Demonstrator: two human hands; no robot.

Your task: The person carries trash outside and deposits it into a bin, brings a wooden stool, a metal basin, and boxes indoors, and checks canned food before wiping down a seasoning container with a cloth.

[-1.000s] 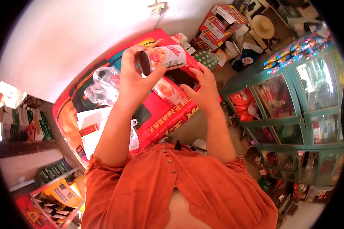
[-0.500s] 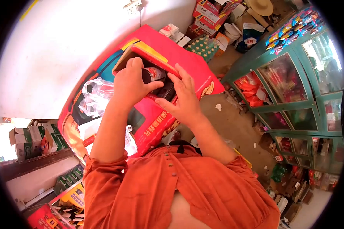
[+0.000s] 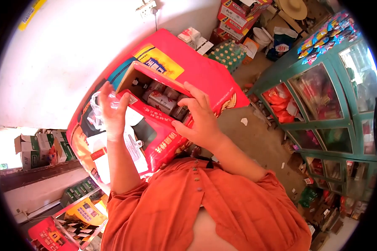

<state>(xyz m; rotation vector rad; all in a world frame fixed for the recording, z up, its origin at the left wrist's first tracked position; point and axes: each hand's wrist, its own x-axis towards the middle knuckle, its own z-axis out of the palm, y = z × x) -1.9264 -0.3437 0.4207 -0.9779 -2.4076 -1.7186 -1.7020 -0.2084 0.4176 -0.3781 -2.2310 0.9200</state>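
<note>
An open red box (image 3: 155,116) stands tilted on the red printed table cover (image 3: 205,69), with several cans (image 3: 162,101) lying inside it. My left hand (image 3: 113,109) is raised just left of the box, its fingers apart and nothing in them. My right hand (image 3: 200,118) grips the box at its right end, thumb on the near side and fingers over the opening. Behind my left hand lies a clear plastic bag (image 3: 97,115). White papers (image 3: 132,146) rest on the cover below it.
A green glass-fronted cabinet (image 3: 299,129) stands at the right, with colourful packets (image 3: 322,39) on top. Beyond the table are a crate of bottles (image 3: 228,55) and stacked red boxes (image 3: 234,23). Shelves with cartons (image 3: 31,152) are at the left.
The can that my left hand held went down into the box, and my left hand let it go and moved left. My right hand still rests at the box's right end.
</note>
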